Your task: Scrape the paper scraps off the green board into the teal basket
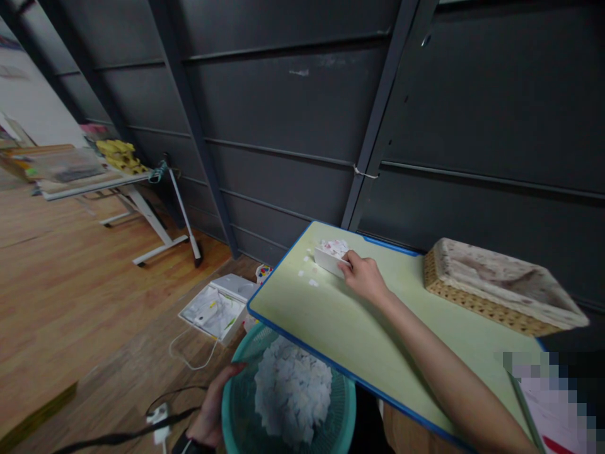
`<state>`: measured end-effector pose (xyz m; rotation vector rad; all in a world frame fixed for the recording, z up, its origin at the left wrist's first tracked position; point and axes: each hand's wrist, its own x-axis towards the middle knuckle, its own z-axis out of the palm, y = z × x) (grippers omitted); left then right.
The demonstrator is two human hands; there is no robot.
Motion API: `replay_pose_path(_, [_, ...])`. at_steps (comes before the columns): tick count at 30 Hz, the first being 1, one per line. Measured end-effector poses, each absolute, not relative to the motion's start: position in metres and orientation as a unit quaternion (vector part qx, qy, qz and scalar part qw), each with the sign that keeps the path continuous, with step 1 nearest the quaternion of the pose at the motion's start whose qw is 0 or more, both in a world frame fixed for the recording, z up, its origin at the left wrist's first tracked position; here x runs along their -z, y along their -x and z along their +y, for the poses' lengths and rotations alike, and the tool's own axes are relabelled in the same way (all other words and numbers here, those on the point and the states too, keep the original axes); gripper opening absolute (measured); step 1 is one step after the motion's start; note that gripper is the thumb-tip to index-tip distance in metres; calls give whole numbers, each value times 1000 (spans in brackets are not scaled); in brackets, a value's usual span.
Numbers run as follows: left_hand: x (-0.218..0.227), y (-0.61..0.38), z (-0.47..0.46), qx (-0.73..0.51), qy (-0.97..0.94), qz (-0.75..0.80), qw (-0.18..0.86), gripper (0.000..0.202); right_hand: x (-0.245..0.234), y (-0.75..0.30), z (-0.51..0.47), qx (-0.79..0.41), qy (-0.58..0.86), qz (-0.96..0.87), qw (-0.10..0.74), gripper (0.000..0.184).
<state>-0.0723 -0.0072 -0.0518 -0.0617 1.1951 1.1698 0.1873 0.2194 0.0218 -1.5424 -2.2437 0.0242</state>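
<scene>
My right hand point(363, 276) reaches across the pale green table point(359, 328) and closes its fingers on a small white box point(331, 255) filled with little paper pieces near the far edge. A few loose paper scraps point(309, 274) lie on the table beside the box. My left hand point(213, 410) grips the rim of a teal round basket point(236, 416) held below the table's near left edge. The basket holds a heap of white paper scraps point(293, 391).
A woven wicker basket point(496, 284) with cloth lining sits at the table's right. An open white box point(220, 309) and cables point(155, 419) lie on the wooden floor. A second table point(94, 183) with yellow items stands far left. A dark panelled wall runs behind.
</scene>
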Motion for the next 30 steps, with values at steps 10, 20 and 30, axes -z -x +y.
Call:
replay_pose_path(10, [44,71,-8,-517,54,503,691,19,-23,-218,169,-25,486,-832,264,16])
replay_pose_path(20, [52,76,-10,-505,42,516,691,21,-15,-210,185,-17,505,-803,317,19])
replay_pose_path(30, [49,76,-10,-519,20,529,671,24,4,-203,153,-47,478,-837,263,28])
